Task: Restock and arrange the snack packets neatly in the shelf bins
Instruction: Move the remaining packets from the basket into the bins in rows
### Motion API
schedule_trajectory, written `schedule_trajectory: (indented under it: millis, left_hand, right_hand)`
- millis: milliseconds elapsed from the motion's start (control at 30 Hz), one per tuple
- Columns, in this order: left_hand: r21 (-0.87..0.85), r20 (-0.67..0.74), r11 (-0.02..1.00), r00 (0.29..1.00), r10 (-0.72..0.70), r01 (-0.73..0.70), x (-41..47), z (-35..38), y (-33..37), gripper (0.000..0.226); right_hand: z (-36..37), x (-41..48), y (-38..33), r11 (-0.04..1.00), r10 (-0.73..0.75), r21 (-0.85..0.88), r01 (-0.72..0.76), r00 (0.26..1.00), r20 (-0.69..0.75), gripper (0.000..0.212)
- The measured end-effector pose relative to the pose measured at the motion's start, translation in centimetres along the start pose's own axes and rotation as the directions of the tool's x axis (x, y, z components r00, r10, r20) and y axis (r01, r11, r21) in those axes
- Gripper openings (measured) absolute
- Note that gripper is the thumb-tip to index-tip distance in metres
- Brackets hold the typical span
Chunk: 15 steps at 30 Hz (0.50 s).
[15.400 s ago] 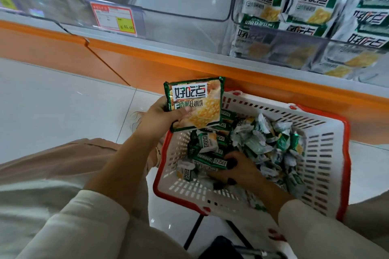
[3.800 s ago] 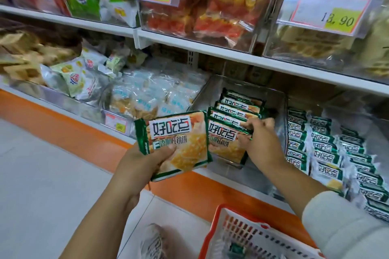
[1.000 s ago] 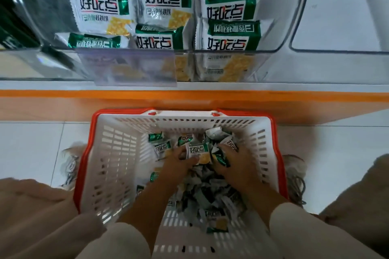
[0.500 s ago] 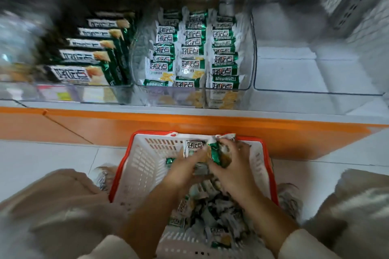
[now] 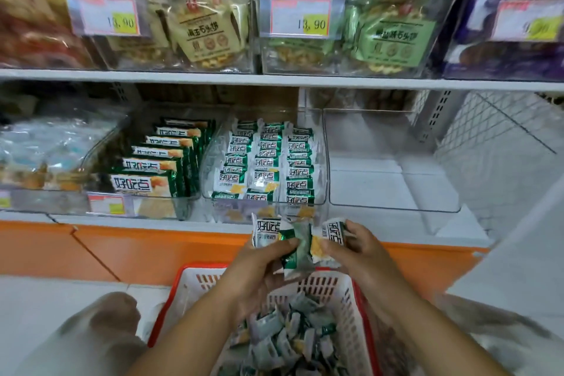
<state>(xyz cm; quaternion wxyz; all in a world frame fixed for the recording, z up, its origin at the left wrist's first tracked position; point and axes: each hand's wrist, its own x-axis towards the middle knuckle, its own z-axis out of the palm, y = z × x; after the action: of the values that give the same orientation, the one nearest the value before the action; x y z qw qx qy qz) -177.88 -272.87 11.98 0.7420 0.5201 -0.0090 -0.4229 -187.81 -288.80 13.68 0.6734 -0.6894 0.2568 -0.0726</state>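
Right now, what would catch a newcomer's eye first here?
The left hand and right hand hold a bunch of small green-and-white snack packets at the centre, above a red-rimmed white plastic basket heaped with more. Beyond them, neat rows of matching packets fill a clear plastic shelf bin.

Above the white shelf board [image 5: 274,78] we see beige cracker bags [image 5: 207,30], green bags [image 5: 393,40] and two price tags [image 5: 300,17]; below it, far right, a wire mesh panel [image 5: 500,143].
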Motion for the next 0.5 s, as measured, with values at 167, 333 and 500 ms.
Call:
schedule_trajectory:
  millis: [167, 333, 500]
  left_hand:
    - [-0.062, 0.025, 0.998, 0.999, 0.032, -0.031, 1.8, 2.1, 3.7, 0.054]
    - [0.035, -0.006, 0.995, 0.995, 0.098, -0.097, 5.3, 3.7, 6.5, 0.078]
    - [0.217, 0.003, 0.963, 0.987, 0.160, -0.157, 7.7, 4.4, 7.9, 0.102]
  right_hand:
    - [-1.6, 2.6, -3.2, 0.962, -0.011, 0.274, -0.014, 0.996, 0.087, 0.053]
    - [-2.8, 5.9, -4.6, 0.963, -0.120, 0.245, 0.109, 0.992, 0.031, 0.053]
    - [-3.0, 9.4, -5.0, 0.983, -0.183, 0.013, 0.185, 0.981, -0.067, 0.054]
